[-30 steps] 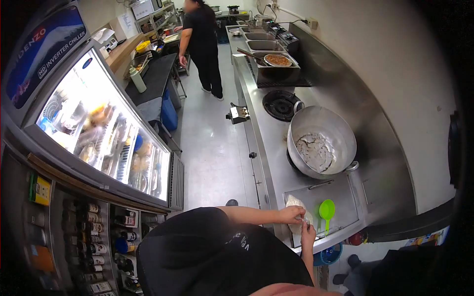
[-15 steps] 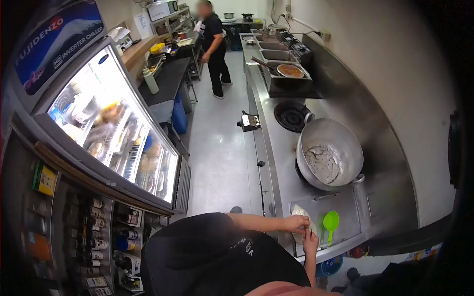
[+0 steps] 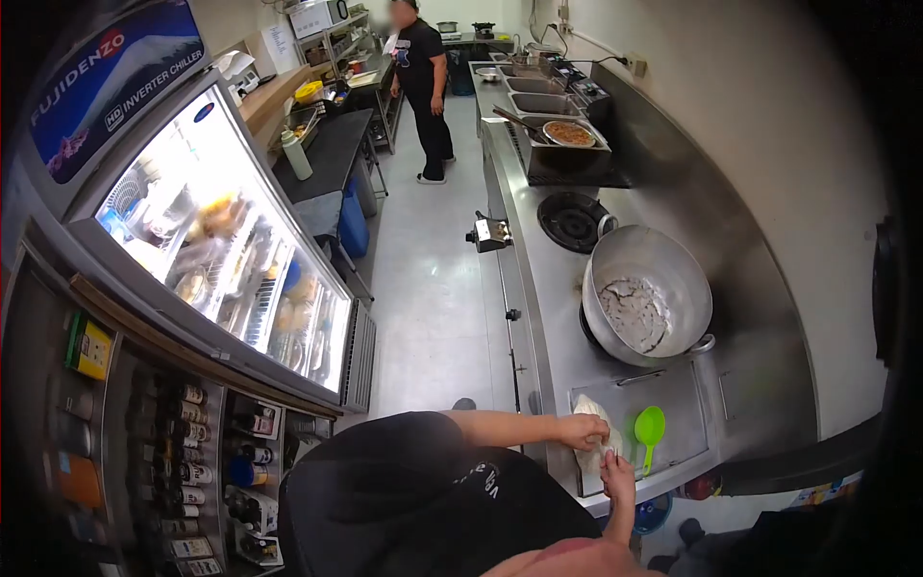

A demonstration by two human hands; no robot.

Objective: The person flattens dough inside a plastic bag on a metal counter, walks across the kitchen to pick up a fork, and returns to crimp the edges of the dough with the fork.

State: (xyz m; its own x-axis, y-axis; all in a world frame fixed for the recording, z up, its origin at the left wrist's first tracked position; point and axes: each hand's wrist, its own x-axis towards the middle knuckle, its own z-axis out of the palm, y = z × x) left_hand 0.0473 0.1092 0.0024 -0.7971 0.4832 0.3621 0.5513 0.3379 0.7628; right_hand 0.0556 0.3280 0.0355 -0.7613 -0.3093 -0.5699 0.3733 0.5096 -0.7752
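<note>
A white plastic bag (image 3: pixel 592 412), its contents not clear, lies on the steel counter at the front edge. My left hand (image 3: pixel 583 432) pinches the bag from the far side, and my right hand (image 3: pixel 617 473) holds it with closed fingers close by. The two hands nearly meet over the bag and partly hide it. Just right of them a bright green plastic dipper (image 3: pixel 650 425) rests on the counter, bowl away from me and handle toward me. Farther on stands a large two-handled metal pot (image 3: pixel 687 308) with whitish patches on its inner bottom.
A black burner (image 3: pixel 573 223) lies beyond the pot, then steel pans and a tray of orange-brown food (image 3: pixel 569 134). To the left, a lit display chiller (image 3: pixel 322 288) stands above shelved bottles. Another person (image 3: pixel 421 72) stands in the aisle. A blue basin (image 3: pixel 652 514) is below the counter.
My hands have shifted slightly on the bag and a little farther apart. The other person has turned and moved slightly right. The view has shifted slightly.
</note>
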